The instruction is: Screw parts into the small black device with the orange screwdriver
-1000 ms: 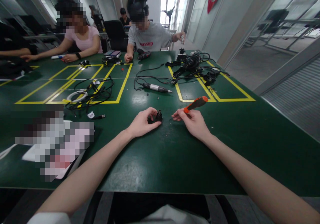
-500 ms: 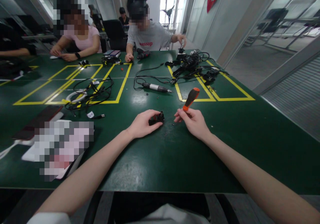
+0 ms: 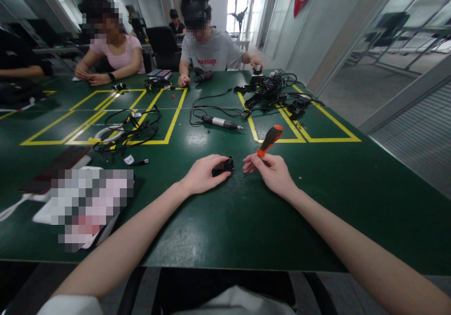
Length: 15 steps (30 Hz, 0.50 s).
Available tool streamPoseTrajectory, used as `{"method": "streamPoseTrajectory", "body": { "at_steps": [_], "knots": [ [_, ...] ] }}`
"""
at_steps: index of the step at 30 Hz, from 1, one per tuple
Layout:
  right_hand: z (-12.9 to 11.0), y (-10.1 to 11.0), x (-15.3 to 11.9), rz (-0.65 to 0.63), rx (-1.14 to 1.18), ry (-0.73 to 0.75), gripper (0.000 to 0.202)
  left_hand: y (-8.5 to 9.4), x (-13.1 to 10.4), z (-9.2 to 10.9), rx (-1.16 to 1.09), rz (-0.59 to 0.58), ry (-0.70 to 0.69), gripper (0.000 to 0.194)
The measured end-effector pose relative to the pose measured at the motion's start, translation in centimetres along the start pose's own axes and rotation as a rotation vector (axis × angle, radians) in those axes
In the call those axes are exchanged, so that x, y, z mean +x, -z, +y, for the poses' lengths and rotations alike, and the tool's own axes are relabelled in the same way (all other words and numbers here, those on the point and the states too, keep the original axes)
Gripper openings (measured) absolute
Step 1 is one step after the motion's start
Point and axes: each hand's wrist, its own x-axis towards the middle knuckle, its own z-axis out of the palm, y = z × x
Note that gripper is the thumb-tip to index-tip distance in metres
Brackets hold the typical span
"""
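Observation:
My left hand (image 3: pixel 204 174) is closed round a small black part (image 3: pixel 227 165), low over the green table. A short dark cylinder stands up from that part; the rest is mostly hidden by my fingers. My right hand (image 3: pixel 273 172) grips a screwdriver (image 3: pixel 269 140) with a black and orange handle, tilted so its butt points up and to the right. The screwdriver's tip is too small to make out clearly. A short gap separates the two hands.
Beyond my hands lies a pen-shaped electric screwdriver (image 3: pixel 220 122) with a cord. Black cables (image 3: pixel 141 129) lie at left, a larger cable heap (image 3: pixel 269 92) at back right. A phone (image 3: pixel 56 169) rests at left. Across the table (image 3: pixel 317 230), a co-worker (image 3: pixel 211 52) handles a small part.
My hands stay nearly in place, with the screwdriver tilted slightly more to the right. The view shifts a little. Across the table, the co-worker's hand has moved lower.

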Motion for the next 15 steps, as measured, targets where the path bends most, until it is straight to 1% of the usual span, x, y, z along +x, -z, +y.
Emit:
{"method": "streamPoseTrajectory", "body": {
  "at_steps": [3, 5, 7, 11, 15],
  "knots": [
    [-0.14, -0.13, -0.19, -0.05, 0.025, -0.016, 0.055, 0.03, 0.0, 0.04, 0.0, -0.011, -0.003, 0.034],
    [-0.17, -0.14, -0.22, -0.061, 0.023, -0.011, 0.056, 0.05, -0.01, 0.07, 0.004, -0.011, -0.007, 0.034],
    [-0.12, -0.1, -0.15, -0.031, 0.007, 0.012, 0.057, 0.07, 0.0, 0.11, 0.014, -0.008, -0.01, 0.033],
    [0.12, -0.01, 0.12, 0.082, -0.083, 0.075, 0.056, 0.14, 0.08, 0.25, 0.028, -0.025, -0.012, 0.033],
    [0.32, -0.02, 0.19, 0.076, -0.1, 0.065, 0.056, 0.14, 0.14, 0.3, 0.039, -0.04, -0.014, 0.032]
  ]
}}
